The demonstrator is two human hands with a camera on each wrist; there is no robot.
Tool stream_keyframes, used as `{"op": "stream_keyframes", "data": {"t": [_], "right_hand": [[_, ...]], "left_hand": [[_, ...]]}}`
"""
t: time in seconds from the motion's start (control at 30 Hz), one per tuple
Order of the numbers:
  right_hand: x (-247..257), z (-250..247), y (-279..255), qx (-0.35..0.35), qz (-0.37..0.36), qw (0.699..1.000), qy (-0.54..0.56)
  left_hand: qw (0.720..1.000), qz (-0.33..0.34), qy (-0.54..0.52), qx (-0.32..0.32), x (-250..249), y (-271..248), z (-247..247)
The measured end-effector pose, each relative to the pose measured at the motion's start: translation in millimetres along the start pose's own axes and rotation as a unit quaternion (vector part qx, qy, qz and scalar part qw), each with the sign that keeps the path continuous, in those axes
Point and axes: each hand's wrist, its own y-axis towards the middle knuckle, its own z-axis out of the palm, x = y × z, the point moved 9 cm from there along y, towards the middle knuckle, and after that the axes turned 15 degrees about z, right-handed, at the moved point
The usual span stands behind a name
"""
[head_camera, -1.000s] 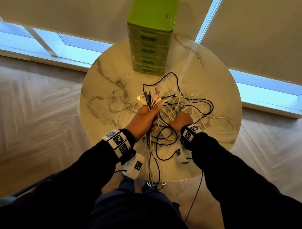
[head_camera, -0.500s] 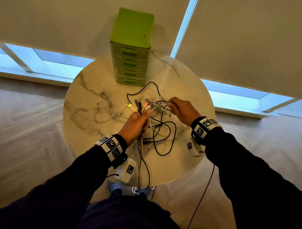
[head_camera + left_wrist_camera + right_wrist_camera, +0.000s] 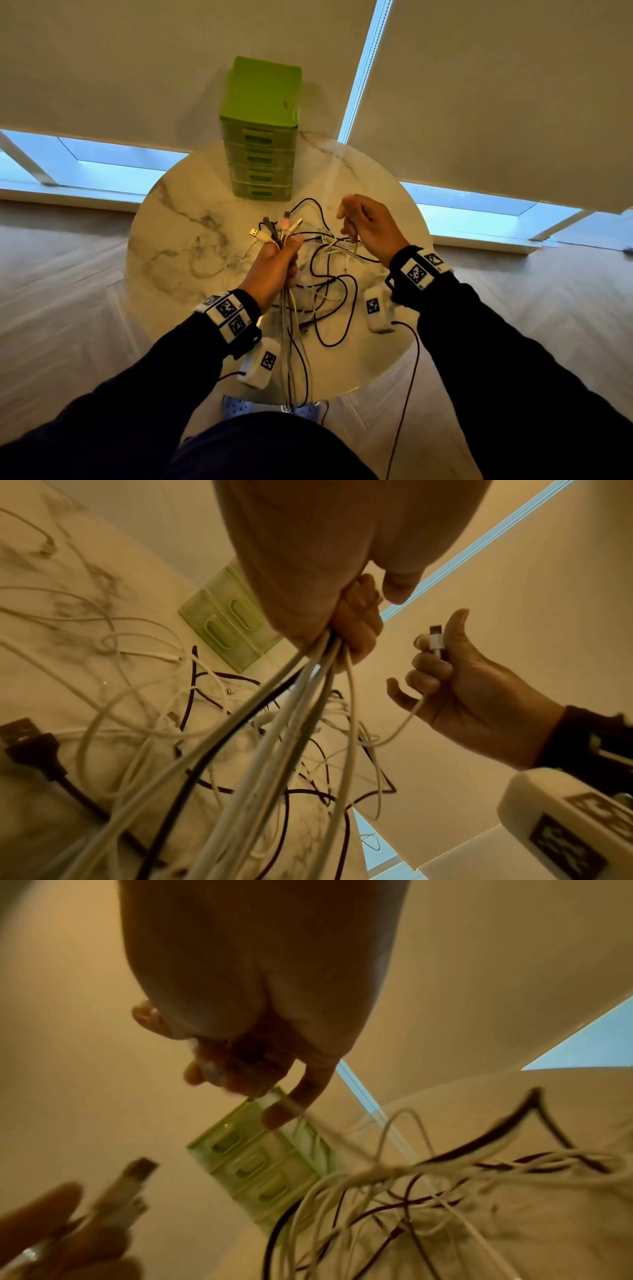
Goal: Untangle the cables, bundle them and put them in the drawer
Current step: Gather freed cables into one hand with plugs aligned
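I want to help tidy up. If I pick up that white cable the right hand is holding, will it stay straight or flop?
Probably flop: below the right hand, the white cable sags in a curve toward the tangle on the table. It likely feels light, since fingertips alone pinch its plug. It may snag, because it runs into the other cables.

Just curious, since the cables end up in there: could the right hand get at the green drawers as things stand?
Probably not freely: the right hand pinches a white cable end. The path to the green drawer unit looks open.
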Motion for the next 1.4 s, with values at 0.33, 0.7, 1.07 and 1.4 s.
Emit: {"op": "stream_keyframes", "data": {"t": [0.33,0.7,1.07,1.4], "right_hand": [[-5,73,-33,0.134,0.087,0.984,0.076],[-39,86,-28,0.120,0.033,0.987,-0.104],[3,81,-17,0.014,-0.046,0.991,-0.123],[-5,114,-25,0.047,-0.091,0.980,-0.171]], "left_hand": [[0.998,0.052,0.015,0.042,-16,2,-2],[0.993,0.072,-0.040,-0.088,-31,25,-34],[0.986,0.075,-0.061,-0.134,-31,36,-29],[0.993,0.064,0.008,-0.100,-28,37,-27]]}}
